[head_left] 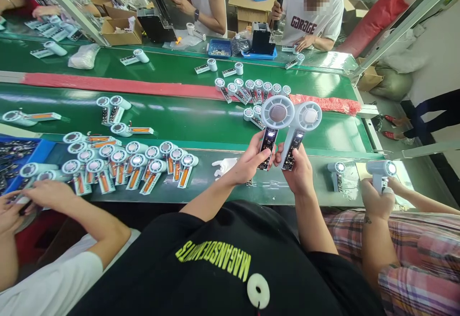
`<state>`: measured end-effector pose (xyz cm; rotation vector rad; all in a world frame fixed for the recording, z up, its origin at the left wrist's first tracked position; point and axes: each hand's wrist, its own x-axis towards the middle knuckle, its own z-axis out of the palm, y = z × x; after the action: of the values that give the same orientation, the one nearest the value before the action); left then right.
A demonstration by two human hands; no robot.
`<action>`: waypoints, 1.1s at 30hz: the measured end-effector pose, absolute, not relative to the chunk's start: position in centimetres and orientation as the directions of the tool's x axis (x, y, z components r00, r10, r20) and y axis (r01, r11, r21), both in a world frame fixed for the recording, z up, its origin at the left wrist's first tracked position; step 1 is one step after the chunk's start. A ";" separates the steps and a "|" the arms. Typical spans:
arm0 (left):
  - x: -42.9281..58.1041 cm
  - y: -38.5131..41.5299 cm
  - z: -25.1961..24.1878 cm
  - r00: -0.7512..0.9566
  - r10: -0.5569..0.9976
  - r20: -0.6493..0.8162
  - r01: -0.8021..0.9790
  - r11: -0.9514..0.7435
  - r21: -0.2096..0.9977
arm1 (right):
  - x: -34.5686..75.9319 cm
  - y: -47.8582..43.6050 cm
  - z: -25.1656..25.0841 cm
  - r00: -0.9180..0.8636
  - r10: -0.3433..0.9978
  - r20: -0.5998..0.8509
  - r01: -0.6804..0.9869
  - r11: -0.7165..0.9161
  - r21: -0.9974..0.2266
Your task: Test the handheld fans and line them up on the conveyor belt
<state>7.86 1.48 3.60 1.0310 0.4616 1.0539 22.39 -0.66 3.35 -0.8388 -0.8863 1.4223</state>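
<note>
My left hand (251, 160) grips the handle of a pale blue handheld fan (266, 113), its round head up and a dark circuit board with a small lit display showing in the handle. Beside it, my right hand (299, 171) is closed on a second handheld fan (316, 116), also with a lit board. The two heads are side by side and seem to overlap. Below my left wrist, a white glove (225, 166) lies on the bench edge. Beyond the held fans, a cluster of similar fans (258, 84) lies on the green belt.
Many fans with orange-filled handles (137, 161) are heaped at left beside a blue bin (45, 153). A co-worker's hands (53, 195) work there; another co-worker holds a fan (381, 167) at right. A red strip (143, 84) divides the green conveyor (187, 119). Two people sit opposite.
</note>
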 end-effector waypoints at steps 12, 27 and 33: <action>8.1 1.5 3.7 0.462 0.874 0.149 -0.512 0.125 0.850 | 22.2 -0.8 3.5 -0.017 1.000 -0.003 -0.405 -0.010 -0.914; 8.0 1.1 3.8 0.484 0.866 0.126 -0.455 0.126 0.881 | 22.2 -1.3 3.6 -0.009 1.000 0.009 -0.425 0.004 -0.905; 7.1 0.7 1.8 0.497 0.859 0.120 -0.458 0.143 0.877 | 23.8 -2.6 1.9 0.039 0.999 0.026 -0.383 0.039 -0.923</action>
<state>7.14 0.66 1.77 1.0403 0.4691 1.0017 23.75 -2.64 1.90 -0.9084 -0.9080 1.3224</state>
